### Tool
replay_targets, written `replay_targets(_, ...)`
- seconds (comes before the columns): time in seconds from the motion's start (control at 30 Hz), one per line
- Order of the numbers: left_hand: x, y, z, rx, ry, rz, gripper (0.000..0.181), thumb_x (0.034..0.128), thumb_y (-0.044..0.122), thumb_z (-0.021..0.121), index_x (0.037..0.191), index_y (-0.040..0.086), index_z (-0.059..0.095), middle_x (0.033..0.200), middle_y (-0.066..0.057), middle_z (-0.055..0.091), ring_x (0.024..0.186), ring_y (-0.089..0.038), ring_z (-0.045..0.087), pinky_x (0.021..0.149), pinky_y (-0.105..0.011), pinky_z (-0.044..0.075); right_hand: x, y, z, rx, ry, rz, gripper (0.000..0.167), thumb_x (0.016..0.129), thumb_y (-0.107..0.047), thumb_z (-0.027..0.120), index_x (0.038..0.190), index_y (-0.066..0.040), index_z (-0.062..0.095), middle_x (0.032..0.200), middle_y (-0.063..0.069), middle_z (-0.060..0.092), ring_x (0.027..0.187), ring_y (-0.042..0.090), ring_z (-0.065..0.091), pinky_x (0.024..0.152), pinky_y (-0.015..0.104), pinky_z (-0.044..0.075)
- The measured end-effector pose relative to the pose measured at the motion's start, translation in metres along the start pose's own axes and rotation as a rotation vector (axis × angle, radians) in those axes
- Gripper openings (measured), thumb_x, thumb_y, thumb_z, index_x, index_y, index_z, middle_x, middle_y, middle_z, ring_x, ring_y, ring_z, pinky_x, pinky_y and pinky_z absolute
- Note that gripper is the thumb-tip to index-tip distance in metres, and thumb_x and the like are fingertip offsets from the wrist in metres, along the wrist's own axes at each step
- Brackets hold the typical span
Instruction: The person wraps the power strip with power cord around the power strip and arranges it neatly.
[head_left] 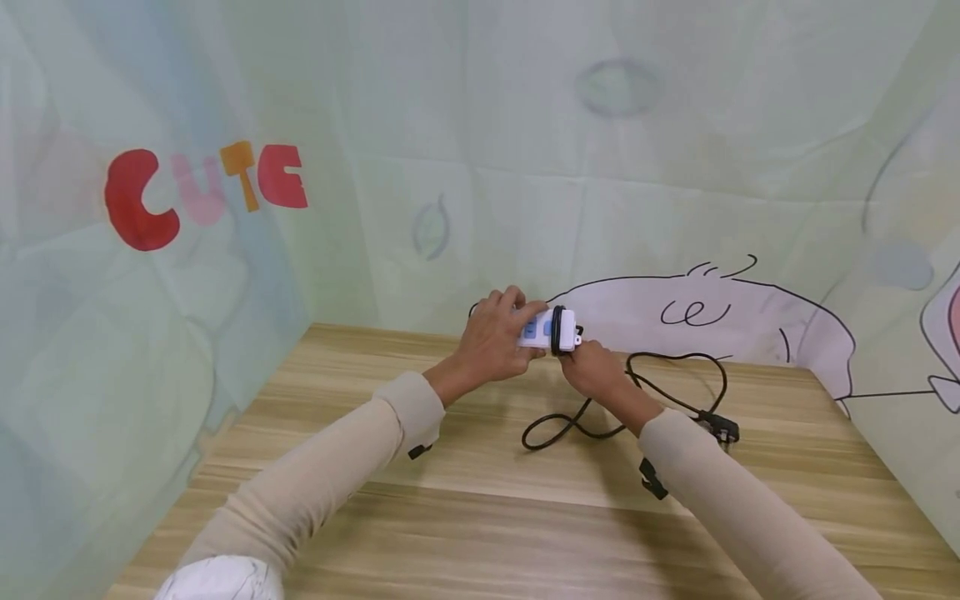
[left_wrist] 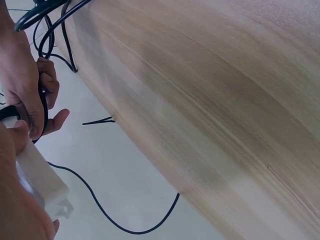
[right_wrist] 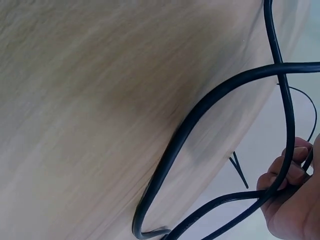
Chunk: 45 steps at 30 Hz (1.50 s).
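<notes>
"Wooden table (head_left: 450, 533), cartoon backdrop (head_left: 487, 108). How far along?"
"Seemingly part-wound: cord (head_left: 557, 331) around strip (head_left: 569, 325). Gripping strip near table's far edge with left hand (head_left: 495, 335), cord with right hand (head_left: 592, 367)."
"Remaining?"
"Loose cord trailing to plug (head_left: 722, 427) on table — to wind, probably."

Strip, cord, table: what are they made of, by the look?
Strip: probably hard plastic, smooth white; crisp, moulded-looking edges and blue inserts.
Cord: likely rubber or PVC sheath, black with a faint sheen; bends in smooth loops.
Table: wood-grain top, light brown streaks; solid wood or laminate, can't tell.
</notes>
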<state>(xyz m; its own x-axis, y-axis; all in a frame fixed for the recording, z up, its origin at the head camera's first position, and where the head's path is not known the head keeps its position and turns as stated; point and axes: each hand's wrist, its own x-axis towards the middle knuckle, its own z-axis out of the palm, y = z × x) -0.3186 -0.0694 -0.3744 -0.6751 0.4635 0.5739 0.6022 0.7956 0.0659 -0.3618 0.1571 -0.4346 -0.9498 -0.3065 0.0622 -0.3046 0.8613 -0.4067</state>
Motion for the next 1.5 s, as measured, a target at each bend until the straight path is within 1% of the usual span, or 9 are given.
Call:
replay_targets(0.13, 0.000, 0.000, 0.002, -0.006, 0.009, -0.001, 0.063, 0.0902, 0.040, 0.093, 0.146, 0.019, 0.073, 0.125, -0.015, 0.065, 0.095, -0.032, 0.061, 0.079, -0.044, 0.055, 0.032, 0.042, 0.036, 0.024, 0.014, -0.020, 0.061, 0.119, -0.055, 0.042, 0.146, -0.008, 0.070, 0.094, 0.012, 0.076, 0.071, 0.022, 0.062, 0.064, 0.044, 0.052)
replay_targets(0.23, 0.000, 0.000, 0.003, 0.005, 0.026, 0.002, 0.063, 0.0904, 0.042, 0.093, 0.145, 0.018, 0.072, 0.125, -0.015, 0.065, 0.095, -0.032, 0.062, 0.078, -0.044, 0.056, 0.034, 0.047, 0.046, 0.050, 0.049, -0.106, 0.061, 0.120, -0.055, 0.038, 0.144, -0.008, 0.069, 0.094, 0.011, 0.075, 0.072, 0.022, 0.062, 0.066, 0.042, 0.051)
replay_targets(0.4, 0.001, -0.001, 0.003, 0.023, 0.053, -0.002, 0.061, 0.0915, 0.045, 0.091, 0.143, 0.017, 0.072, 0.123, -0.016, 0.065, 0.094, -0.034, 0.063, 0.076, -0.045, 0.057, 0.005, 0.010, 0.023, 0.077, 0.051, -0.192, 0.057, 0.123, -0.048, 0.034, 0.145, -0.006, 0.066, 0.108, 0.017, 0.078, 0.082, 0.027, 0.067, 0.075, 0.047, 0.056)
replay_targets(0.6, 0.002, -0.004, 0.004, 0.035, 0.041, -0.027, 0.059, 0.0928, 0.043, 0.090, 0.143, 0.017, 0.071, 0.124, -0.017, 0.065, 0.098, -0.037, 0.064, 0.080, -0.047, 0.057, -0.020, -0.027, 0.001, 0.068, 0.039, -0.180, 0.054, 0.124, -0.042, 0.034, 0.150, -0.005, 0.063, 0.122, 0.018, 0.079, 0.093, 0.026, 0.069, 0.082, 0.046, 0.057)
replay_targets(0.77, 0.001, -0.007, 0.006, 0.058, 0.063, -0.028, 0.053, 0.0915, 0.031, 0.087, 0.140, 0.017, 0.072, 0.123, -0.017, 0.065, 0.096, -0.038, 0.065, 0.080, -0.049, 0.058, -0.026, -0.038, -0.004, 0.055, 0.017, -0.173, 0.055, 0.125, -0.041, 0.031, 0.159, -0.006, 0.057, 0.103, 0.016, 0.075, 0.085, 0.029, 0.068, 0.077, 0.049, 0.057)
replay_targets(0.8, 0.001, -0.008, 0.007, 0.062, 0.070, -0.027, 0.053, 0.0908, 0.029, 0.087, 0.140, 0.017, 0.072, 0.122, -0.017, 0.065, 0.095, -0.038, 0.065, 0.079, -0.049, 0.058, -0.017, -0.022, 0.007, 0.064, 0.029, -0.209, 0.061, 0.124, -0.048, 0.026, 0.160, -0.010, 0.056, 0.096, 0.011, 0.073, 0.082, 0.026, 0.066, 0.074, 0.047, 0.056)
replay_targets(0.97, 0.002, -0.011, 0.010, 0.073, 0.056, -0.053, 0.056, 0.0900, 0.032, 0.089, 0.141, 0.018, 0.071, 0.123, -0.017, 0.065, 0.097, -0.037, 0.065, 0.081, -0.050, 0.058, -0.017, -0.023, 0.008, 0.049, 0.026, -0.205, 0.059, 0.124, -0.048, 0.026, 0.126, -0.007, 0.069, 0.077, 0.005, 0.056, 0.068, 0.022, 0.054, 0.064, 0.041, 0.047)
replay_targets(1.13, 0.002, -0.013, 0.010, 0.081, 0.031, -0.079, 0.059, 0.0901, 0.037, 0.090, 0.143, 0.019, 0.070, 0.124, -0.017, 0.064, 0.099, -0.037, 0.064, 0.082, -0.049, 0.058, -0.032, -0.047, -0.004, 0.004, 0.025, -0.166, 0.047, 0.125, -0.032, 0.034, 0.094, -0.009, 0.062, 0.075, 0.003, 0.050, 0.064, 0.019, 0.047, 0.062, 0.034, 0.039)
replay_targets(1.5, 0.002, -0.015, 0.009, 0.083, 0.021, -0.098, 0.062, 0.0893, 0.040, 0.092, 0.143, 0.018, 0.070, 0.123, -0.018, 0.064, 0.099, -0.037, 0.064, 0.084, -0.050, 0.058, -0.036, -0.046, -0.003, -0.011, 0.034, -0.201, 0.042, 0.124, -0.029, 0.039, 0.097, -0.007, 0.062, 0.075, 0.003, 0.051, 0.066, 0.020, 0.050, 0.065, 0.035, 0.043)
